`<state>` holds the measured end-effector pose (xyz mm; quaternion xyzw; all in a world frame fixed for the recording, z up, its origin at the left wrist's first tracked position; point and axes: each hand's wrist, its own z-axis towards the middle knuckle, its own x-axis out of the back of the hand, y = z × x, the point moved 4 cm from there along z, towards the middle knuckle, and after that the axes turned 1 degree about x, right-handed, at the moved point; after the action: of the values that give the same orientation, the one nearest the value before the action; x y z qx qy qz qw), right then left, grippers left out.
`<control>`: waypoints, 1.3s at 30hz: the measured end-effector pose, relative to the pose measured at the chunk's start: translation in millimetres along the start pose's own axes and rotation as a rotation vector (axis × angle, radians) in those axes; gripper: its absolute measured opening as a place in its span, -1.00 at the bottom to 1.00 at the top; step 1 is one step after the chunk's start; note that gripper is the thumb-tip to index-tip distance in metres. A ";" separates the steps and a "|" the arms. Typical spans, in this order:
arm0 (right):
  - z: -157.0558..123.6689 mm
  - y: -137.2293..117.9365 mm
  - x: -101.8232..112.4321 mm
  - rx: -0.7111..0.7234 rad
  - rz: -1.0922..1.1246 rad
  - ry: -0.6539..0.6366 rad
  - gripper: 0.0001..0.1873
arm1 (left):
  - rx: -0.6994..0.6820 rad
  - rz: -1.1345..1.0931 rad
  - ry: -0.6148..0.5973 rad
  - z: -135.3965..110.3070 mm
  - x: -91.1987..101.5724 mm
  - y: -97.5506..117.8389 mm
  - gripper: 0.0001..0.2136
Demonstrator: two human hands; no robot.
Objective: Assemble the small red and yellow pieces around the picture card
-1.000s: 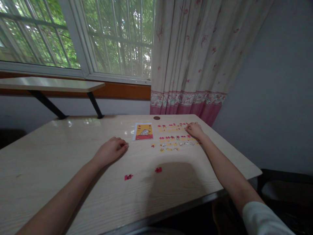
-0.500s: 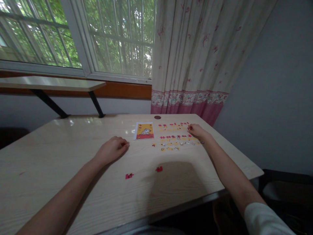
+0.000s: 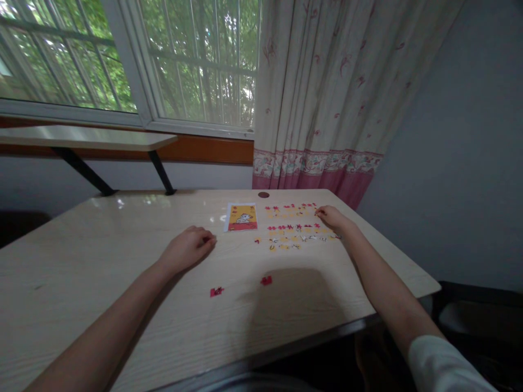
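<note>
My left hand (image 3: 188, 247) rests on the pale wooden table (image 3: 81, 272) in a loose fist, fingers curled under, nothing visible in it. My right hand (image 3: 334, 217) reaches to the far right of the table, its fingertips pinched at the right end of rows of small red, yellow and white puzzle pieces (image 3: 296, 228). What the fingers grip is too small to make out. A yellow and red picture card (image 3: 242, 216) lies left of the rows. Two loose red pieces (image 3: 216, 291) (image 3: 266, 280) lie nearer me.
A window (image 3: 122, 60) and a flowered curtain (image 3: 322, 92) stand behind the table. A narrow shelf on black brackets (image 3: 85, 139) runs under the window. A small round hole (image 3: 263, 194) marks the table's far edge. The table's right edge drops off close to my right arm.
My right hand has slid slightly right along the top row of pieces. The view has shifted a little. My left hand has stayed put.
</note>
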<state>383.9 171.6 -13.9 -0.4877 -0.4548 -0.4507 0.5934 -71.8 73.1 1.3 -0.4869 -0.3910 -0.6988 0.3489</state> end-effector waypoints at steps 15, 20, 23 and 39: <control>3.6 0.7 -7.4 -0.120 0.097 -0.010 -0.79 | 0.001 -0.034 0.017 -0.4 2.0 0.6 -0.66; 5.0 3.9 -8.9 -0.145 0.149 0.009 -0.77 | -0.008 -0.056 0.033 -0.4 3.5 2.1 -0.68; 4.3 5.3 -5.8 -0.147 0.183 0.013 -0.81 | -0.014 -0.040 0.031 -0.1 3.2 3.2 -0.68; -22.7 -138.0 2.1 0.218 1.040 -0.005 -0.65 | 0.063 -0.410 0.060 0.1 0.2 46.2 -0.72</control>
<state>251.4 132.7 9.0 -0.5856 -0.1984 -0.0459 0.7846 -31.7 52.3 11.1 -0.3650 -0.4931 -0.7567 0.2259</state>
